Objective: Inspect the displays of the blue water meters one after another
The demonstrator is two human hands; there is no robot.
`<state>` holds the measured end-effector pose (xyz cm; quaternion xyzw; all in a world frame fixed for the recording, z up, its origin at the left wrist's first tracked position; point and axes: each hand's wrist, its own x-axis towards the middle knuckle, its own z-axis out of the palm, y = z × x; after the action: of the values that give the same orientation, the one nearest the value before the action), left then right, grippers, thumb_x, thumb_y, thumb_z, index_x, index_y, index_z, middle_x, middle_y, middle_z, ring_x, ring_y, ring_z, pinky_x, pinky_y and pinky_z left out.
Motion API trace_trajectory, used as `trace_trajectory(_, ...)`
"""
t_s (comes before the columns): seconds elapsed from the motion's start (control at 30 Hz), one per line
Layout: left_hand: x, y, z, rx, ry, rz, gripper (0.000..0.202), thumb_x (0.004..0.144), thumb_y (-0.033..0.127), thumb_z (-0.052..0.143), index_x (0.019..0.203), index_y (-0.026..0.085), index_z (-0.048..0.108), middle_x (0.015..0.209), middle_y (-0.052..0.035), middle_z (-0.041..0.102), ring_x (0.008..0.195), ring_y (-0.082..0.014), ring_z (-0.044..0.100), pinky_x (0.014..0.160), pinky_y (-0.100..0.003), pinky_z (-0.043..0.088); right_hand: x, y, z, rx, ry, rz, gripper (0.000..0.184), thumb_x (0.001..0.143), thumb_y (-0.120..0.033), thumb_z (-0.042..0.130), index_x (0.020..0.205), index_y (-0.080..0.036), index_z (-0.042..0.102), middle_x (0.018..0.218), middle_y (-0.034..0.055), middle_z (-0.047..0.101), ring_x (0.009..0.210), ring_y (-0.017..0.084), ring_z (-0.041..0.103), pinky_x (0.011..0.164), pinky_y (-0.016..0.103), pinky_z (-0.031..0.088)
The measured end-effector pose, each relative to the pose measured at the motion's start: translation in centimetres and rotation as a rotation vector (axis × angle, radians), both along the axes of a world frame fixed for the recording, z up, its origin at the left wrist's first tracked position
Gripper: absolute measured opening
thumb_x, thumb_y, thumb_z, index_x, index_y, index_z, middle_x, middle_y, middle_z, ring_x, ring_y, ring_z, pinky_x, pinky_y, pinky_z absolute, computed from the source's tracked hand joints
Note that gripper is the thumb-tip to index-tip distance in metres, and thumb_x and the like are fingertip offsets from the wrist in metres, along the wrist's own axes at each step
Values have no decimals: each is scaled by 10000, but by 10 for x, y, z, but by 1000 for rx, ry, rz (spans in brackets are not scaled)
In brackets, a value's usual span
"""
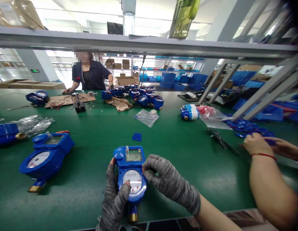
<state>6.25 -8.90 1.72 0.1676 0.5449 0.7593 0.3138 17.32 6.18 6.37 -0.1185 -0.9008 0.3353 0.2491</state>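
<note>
A blue water meter (138,194) with a round dial and a small digital display (134,156) lies on the green table in front of me. My left hand (115,195), in a grey fingerless glove, grips its left side, thumb resting on the dial. At the meter's right edge, just below the display, my gloved right hand (161,171) pinches thumb and forefinger together; whatever is between the fingertips is too small to make out. Beyond the meter sits a little pile of small blue parts (136,137). Another blue water meter (49,157) lies to the left.
A co-worker's hands (259,144) hold a blue piece at the right, near a heap of blue rings (250,126). Several meters (143,100) stand at the back, where another person (91,75) works. A metal shelf (149,45) spans above the table (91,179).
</note>
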Motion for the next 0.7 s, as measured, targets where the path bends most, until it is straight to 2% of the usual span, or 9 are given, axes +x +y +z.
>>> trace_trajectory(0.1, -2, -1, -5, 1, 33, -30, 847, 789, 438, 685, 1477, 316, 206, 1265, -70, 605, 1317, -270, 418, 1013, -329, 443, -4, -1, 1, 91, -38, -22, 81, 837, -164, 563, 844, -176, 643, 853, 39, 624, 788, 149, 547, 725, 273, 454)
trace_trajectory(0.3, -4, -2, -10, -12, 92, -15, 809, 806, 440, 662, 1474, 331, 218, 1431, -80, 459, 1231, -287, 513, 921, -333, 517, -6, 3, 8, 304, -39, 52, 130, 889, -239, 539, 878, -205, 664, 882, 45, 644, 801, 152, 569, 748, 276, 471)
trace_trajectory(0.47, -3, -1, -7, 1, 95, -16, 825, 788, 458, 671, 1470, 311, 230, 1308, -83, 575, 1200, -301, 537, 901, -351, 526, 7, 0, 13, 505, -28, 130, 169, 902, -235, 508, 971, -198, 658, 865, 71, 667, 808, 180, 585, 754, 317, 472)
trace_trajectory(0.57, -1, 0, -6, 25, 72, -3, 822, 782, 449, 675, 1462, 307, 236, 1328, -78, 560, 1179, -300, 554, 874, -343, 539, 14, -5, 8, 623, -65, 81, 202, 880, -267, 532, 1024, -191, 651, 781, 80, 665, 714, 198, 581, 708, 347, 458)
trace_trajectory(0.7, 2, 2, -5, -9, 35, 49, 849, 740, 462, 708, 1448, 301, 267, 1306, -73, 579, 1229, -321, 508, 884, -354, 536, 15, -17, -5, 725, -122, -46, 219, 856, -312, 539, 981, -183, 664, 658, 83, 645, 553, 191, 534, 597, 334, 414)
